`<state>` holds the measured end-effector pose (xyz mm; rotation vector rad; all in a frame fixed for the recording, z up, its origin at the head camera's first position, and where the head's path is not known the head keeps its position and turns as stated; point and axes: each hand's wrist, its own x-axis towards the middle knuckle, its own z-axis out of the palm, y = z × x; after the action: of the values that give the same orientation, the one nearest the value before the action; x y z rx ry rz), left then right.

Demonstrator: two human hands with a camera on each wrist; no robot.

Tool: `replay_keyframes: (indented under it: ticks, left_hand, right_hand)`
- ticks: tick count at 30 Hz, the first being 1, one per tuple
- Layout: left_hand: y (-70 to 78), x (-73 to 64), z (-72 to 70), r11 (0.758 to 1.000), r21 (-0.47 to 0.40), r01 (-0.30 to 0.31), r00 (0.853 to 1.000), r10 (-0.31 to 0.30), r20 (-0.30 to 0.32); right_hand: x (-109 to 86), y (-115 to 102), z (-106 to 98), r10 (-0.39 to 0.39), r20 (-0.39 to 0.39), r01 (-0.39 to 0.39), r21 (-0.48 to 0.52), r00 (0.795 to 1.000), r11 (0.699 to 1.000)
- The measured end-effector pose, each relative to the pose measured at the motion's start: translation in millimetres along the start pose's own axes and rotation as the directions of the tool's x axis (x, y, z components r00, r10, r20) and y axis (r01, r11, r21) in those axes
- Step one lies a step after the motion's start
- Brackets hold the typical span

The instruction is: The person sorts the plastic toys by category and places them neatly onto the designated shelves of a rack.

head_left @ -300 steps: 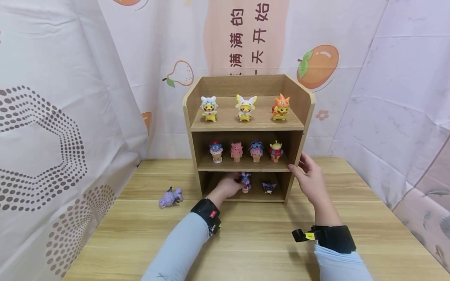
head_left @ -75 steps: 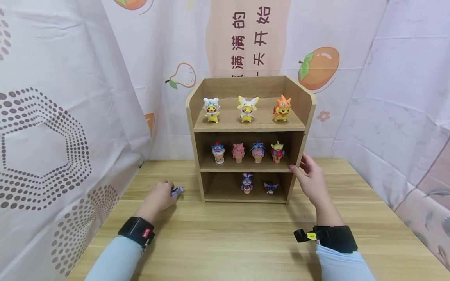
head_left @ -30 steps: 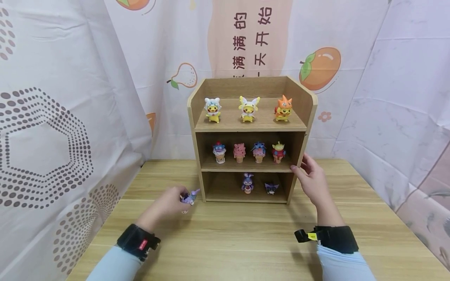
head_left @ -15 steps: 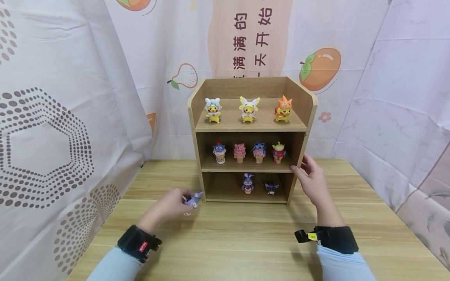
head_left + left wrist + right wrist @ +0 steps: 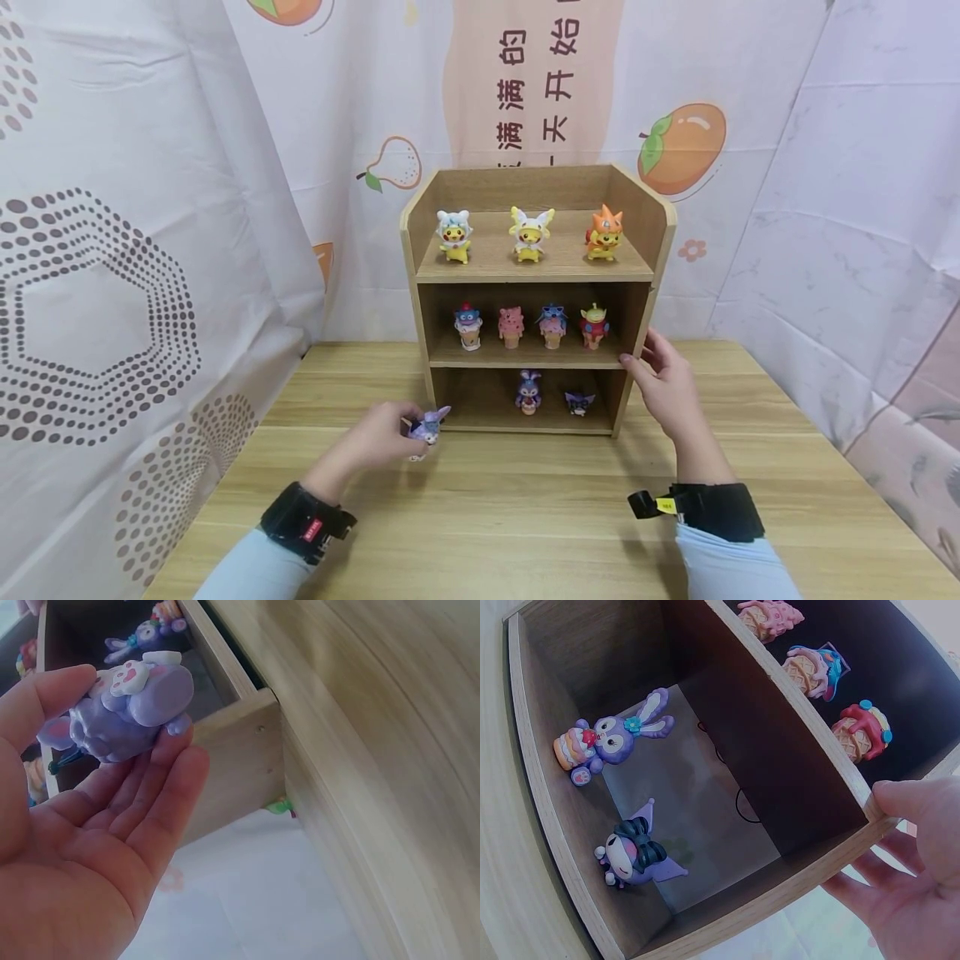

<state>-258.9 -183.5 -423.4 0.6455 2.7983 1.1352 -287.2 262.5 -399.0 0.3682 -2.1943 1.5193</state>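
My left hand [image 5: 386,433] pinches a small purple rabbit-eared figurine [image 5: 124,712] between thumb and fingers, just off the front left corner of the wooden shelf unit [image 5: 536,275]. In the left wrist view its pale foot sole faces the camera. My right hand [image 5: 663,385] grips the unit's right side panel, thumb on the front edge at the middle board. On the bottom shelf stand a purple rabbit figurine with a cake [image 5: 611,739] and a smaller purple figurine with a black bow [image 5: 634,851]. The space to the left of that rabbit holds no figurine.
The top shelf bears a white-hooded yellow figurine [image 5: 453,237], one with white-and-yellow ears [image 5: 530,235] and an orange-hooded one [image 5: 604,234]. Several ice-cream-cone figurines, such as a pink one [image 5: 512,327], line the middle shelf. A wooden table [image 5: 517,517] lies below; patterned cloth [image 5: 360,92] hangs behind.
Ten seconds ago my left hand held the rabbit with the cake on the bottom shelf. Since then it has picked the other figurine off the table and carried it right. My right hand stays put.
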Motion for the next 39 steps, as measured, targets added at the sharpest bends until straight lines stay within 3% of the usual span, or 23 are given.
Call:
replay_keyframes:
  ticks: [9, 27, 39]
  left_hand:
    - [12.2, 6.1, 9.3, 0.999, -0.032, -0.04, 0.999, 0.04, -0.004]
    - [36.7, 12.9, 18.6, 0.984, -0.168, -0.051, 0.999, 0.047, -0.026]
    - [38.2, 17.2, 23.2, 0.988, -0.137, -0.073, 0.997, 0.07, -0.027]
  right_hand:
    - [0.3, 2, 0, 0.0, 0.004, 0.0, 0.0, 1.0, 1.0]
    - [-1.0, 0, -1, 0.006, 0.01, -0.006, 0.01, 1.0, 1.0]
    - [-0.4, 1, -1, 0.03, 0.016, -0.03, -0.005, 0.999, 1.0]
